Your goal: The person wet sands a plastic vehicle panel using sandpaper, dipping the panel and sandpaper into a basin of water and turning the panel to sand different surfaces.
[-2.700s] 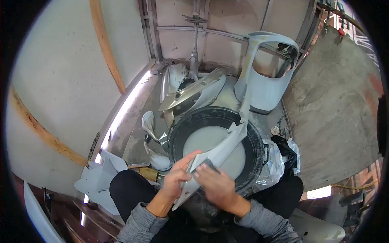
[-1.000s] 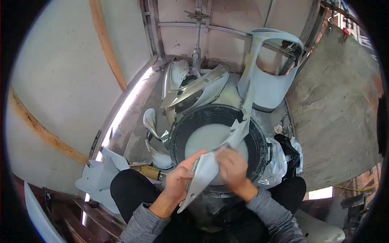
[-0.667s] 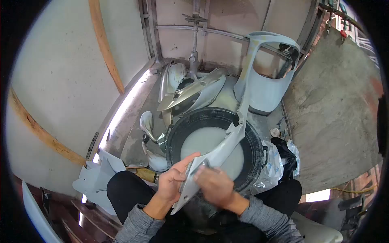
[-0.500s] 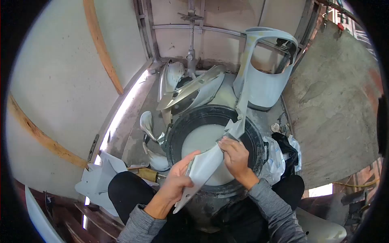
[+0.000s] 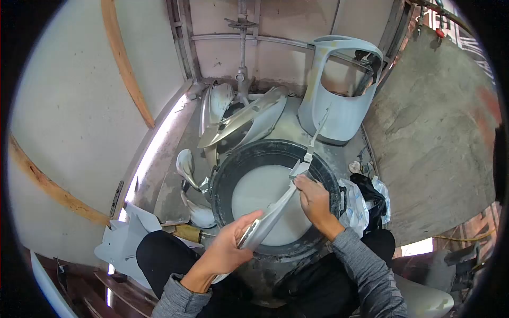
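Note:
A long, narrow light-grey plastic panel (image 5: 271,220) slants across a black tub (image 5: 218,183) of cloudy whitish water (image 5: 260,193). My left hand (image 5: 231,245) is wrapped round its near, wider end. Farther up, my right hand (image 5: 314,201) grips it near the notched middle. The panel is turned nearly edge-on to me, and its thin far end points toward the back right. Whatever my right fingertips press against the panel is hidden.
Behind the tub lies a pile of silvery curved panels (image 5: 238,122). A large pale-blue shell (image 5: 336,116) stands at the back right. Smaller silver pieces (image 5: 199,212) sit left of the tub, plastic bags (image 5: 366,201) right. White panels (image 5: 127,241) lie by my left knee.
The panel has rolled in my hands from showing its broad face to nearly edge-on. Both hands have turned with it, and the view has shifted slightly.

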A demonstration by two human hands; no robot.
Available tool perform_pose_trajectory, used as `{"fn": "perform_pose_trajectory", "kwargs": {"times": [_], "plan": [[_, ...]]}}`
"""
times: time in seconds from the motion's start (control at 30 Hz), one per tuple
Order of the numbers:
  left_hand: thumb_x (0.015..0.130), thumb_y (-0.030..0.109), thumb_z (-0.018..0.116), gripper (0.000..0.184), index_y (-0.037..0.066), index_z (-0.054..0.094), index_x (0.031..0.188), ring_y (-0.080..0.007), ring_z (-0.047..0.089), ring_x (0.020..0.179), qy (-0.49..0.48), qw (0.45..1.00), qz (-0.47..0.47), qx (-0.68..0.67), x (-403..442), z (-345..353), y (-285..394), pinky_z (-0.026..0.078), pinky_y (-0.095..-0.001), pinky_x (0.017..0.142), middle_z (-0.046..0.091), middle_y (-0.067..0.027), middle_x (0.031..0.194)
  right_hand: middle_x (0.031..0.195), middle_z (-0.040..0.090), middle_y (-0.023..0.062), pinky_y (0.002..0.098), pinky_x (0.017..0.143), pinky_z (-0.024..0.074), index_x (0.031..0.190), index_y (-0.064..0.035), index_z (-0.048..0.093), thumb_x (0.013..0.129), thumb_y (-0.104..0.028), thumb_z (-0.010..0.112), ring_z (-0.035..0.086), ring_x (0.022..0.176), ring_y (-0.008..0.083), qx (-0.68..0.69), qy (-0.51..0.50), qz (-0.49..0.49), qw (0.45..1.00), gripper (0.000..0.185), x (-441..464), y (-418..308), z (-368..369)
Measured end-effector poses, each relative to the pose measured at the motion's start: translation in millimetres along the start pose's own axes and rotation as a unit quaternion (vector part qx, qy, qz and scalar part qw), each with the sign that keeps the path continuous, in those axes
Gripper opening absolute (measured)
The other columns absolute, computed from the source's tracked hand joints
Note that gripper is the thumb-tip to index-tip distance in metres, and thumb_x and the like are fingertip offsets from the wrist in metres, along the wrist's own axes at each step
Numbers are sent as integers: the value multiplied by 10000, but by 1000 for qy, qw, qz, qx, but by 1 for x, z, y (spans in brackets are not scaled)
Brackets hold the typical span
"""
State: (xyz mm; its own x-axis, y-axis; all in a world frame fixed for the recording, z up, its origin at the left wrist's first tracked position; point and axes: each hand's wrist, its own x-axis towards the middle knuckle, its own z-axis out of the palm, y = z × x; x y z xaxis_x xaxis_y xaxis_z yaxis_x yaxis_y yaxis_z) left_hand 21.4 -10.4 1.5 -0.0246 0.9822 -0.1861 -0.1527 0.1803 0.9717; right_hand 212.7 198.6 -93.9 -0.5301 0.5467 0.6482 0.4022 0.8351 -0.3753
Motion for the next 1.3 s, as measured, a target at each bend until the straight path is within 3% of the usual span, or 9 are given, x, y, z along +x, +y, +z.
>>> {"fn": "perform_pose_trajectory", "kwargs": {"times": [0.23, 0.4, 0.57, 0.63, 0.77, 0.9, 1.03, 1.17, 1.3], "plan": [[612, -200, 474, 842, -28, 428, 1435, -104, 560, 1144, 16, 996, -35, -83, 4, -6, 3, 404, -206, 967, 580, -67, 1282, 1145, 699, 151, 417, 892, 499, 1070, -21, 709, 789, 55, 599, 646, 1157, 275, 0, 17, 31, 999, 311, -2, -7, 6], [576, -183, 470, 853, -56, 433, 1419, -105, 559, 1166, 43, 992, -13, -122, 1, -12, 9, 384, -204, 999, 580, -70, 1295, 1154, 690, 172, 437, 907, 510, 1093, -23, 696, 813, 27, 583, 634, 1156, 321, 72, 5, -78, 994, 306, -13, -55, 5], [566, -173, 458, 864, -42, 438, 1420, -102, 562, 1156, 44, 997, -9, -70, 1, -8, 10, 382, -215, 1007, 576, -57, 1297, 1175, 691, 141, 436, 916, 514, 1093, -46, 710, 783, 14, 624, 635, 1176, 249, 8, -17, 36, 999, 327, 4, -12, 4], [566, -176, 466, 874, -35, 432, 1428, -98, 564, 1142, 28, 996, 2, -89, 3, -14, 4, 405, -207, 969, 574, -54, 1295, 1183, 679, 161, 421, 897, 521, 1078, -26, 703, 793, 8, 616, 639, 1147, 290, 45, -33, -71, 996, 300, -1, -60, -12], [593, -184, 476, 876, -16, 411, 1450, -90, 559, 1129, 31, 997, -18, -75, 2, -9, 4, 438, -189, 887, 561, -52, 1307, 1126, 704, 134, 398, 871, 533, 1020, -46, 710, 751, 15, 648, 662, 1102, 294, 17, -6, -1, 1000, 283, 9, 14, 15], [618, -193, 480, 857, -17, 400, 1453, -98, 542, 1169, 14, 999, -6, -28, 5, -11, -3, 414, -199, 944, 540, -62, 1344, 1008, 722, 168, 399, 854, 542, 966, -27, 726, 785, 61, 581, 698, 981, 327, 122, -43, -44, 991, 249, 9, -75, -15], [622, -198, 497, 857, -26, 385, 1454, -118, 519, 1221, 21, 998, -14, -52, 5, -9, -3, 375, -212, 1008, 520, -88, 1383, 960, 725, 150, 399, 874, 541, 957, -19, 717, 737, 76, 580, 701, 970, 324, 39, 14, 1, 999, 277, 22, -6, 1], [636, -194, 513, 847, -31, 373, 1455, -127, 515, 1231, 27, 999, -5, -32, 8, -11, -4, 373, -218, 1016, 515, -107, 1397, 967, 719, 152, 437, 872, 532, 928, -30, 718, 753, 43, 542, 687, 945, 327, 155, -17, -48, 987, 258, 7, -81, -11], [679, -188, 525, 817, -62, 325, 1461, -155, 501, 1254, 30, 999, 6, -8, 6, -7, -8, 392, -233, 999, 516, -156, 1405, 977, 716, 154, 428, 894, 529, 937, 0, 703, 756, 49, 528, 685, 961, 333, 86, -10, 48, 995, 256, 11, -32, 2]]}}
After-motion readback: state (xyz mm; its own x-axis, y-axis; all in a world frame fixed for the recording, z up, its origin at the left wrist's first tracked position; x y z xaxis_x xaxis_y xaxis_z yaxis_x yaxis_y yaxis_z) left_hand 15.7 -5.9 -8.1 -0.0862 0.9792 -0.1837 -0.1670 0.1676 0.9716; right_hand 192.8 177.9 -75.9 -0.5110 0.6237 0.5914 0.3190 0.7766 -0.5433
